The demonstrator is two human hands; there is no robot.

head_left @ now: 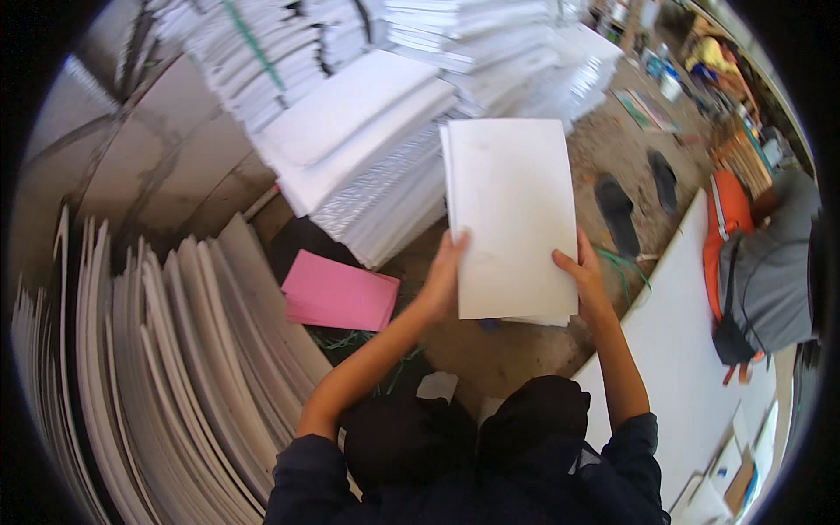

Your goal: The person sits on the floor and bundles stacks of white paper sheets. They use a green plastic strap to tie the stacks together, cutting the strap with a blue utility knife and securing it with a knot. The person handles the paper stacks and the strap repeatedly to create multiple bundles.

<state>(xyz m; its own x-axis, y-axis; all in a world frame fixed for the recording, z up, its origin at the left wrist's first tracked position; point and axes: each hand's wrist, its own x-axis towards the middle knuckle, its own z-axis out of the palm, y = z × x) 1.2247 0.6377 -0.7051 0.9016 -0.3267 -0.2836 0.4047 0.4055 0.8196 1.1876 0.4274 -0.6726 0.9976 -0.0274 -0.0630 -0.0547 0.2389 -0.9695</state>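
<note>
In front of my knees I hold up a stack of white sheets (514, 219), its long sides running away from me. My left hand (449, 269) grips the left edge, thumb on top and fingers hidden beneath. Across from it, my right hand (581, 273) is closed on the right edge, its thumb resting on the top sheet. The sheets sit slightly uneven at the left and at the near end. Pink sheets (341, 290) lie in a loose pile left of my left forearm.
Tall piles of white sheets (359, 114) stand ahead. Many large boards (192, 324) lean upright at the left. A white panel (665, 350) lies at the right, with a grey and orange backpack (757, 271). Dark slippers (618, 213) and green string (626, 271) are on the floor.
</note>
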